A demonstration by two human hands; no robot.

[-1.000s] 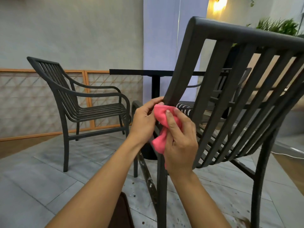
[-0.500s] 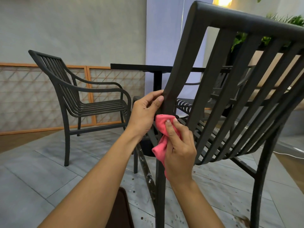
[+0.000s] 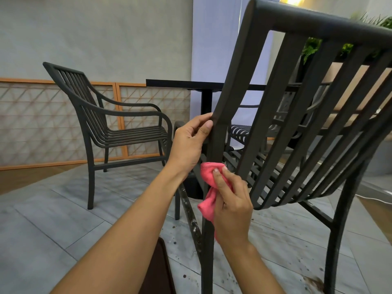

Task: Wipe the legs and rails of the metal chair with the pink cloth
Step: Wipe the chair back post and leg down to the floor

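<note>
Pink microfibre cloth (image 3: 209,187) sits bunched under the curled fingers (image 3: 220,177) of the right hand (image 3: 233,204), which presses it against the near left upright of the dark grey slatted metal chair (image 3: 297,124), just below where the backrest frame bends into the rear leg. A loose tail of the cloth hangs down to the left of the palm, alongside the leg. Just above, the left hand (image 3: 188,145) grips the same upright, thumb on the near face and fingers wrapped round its left edge, with a short stretch of bare metal between the two hands. The chair fills the right of the scene, its back tilted toward me. Pale spots mark the thin diagonal brace low by the leg. Farther left stands a second dark metal armchair (image 3: 110,128) on the grey floor tiles (image 3: 53,219), and beyond it a black pedestal table (image 3: 191,83).
</note>
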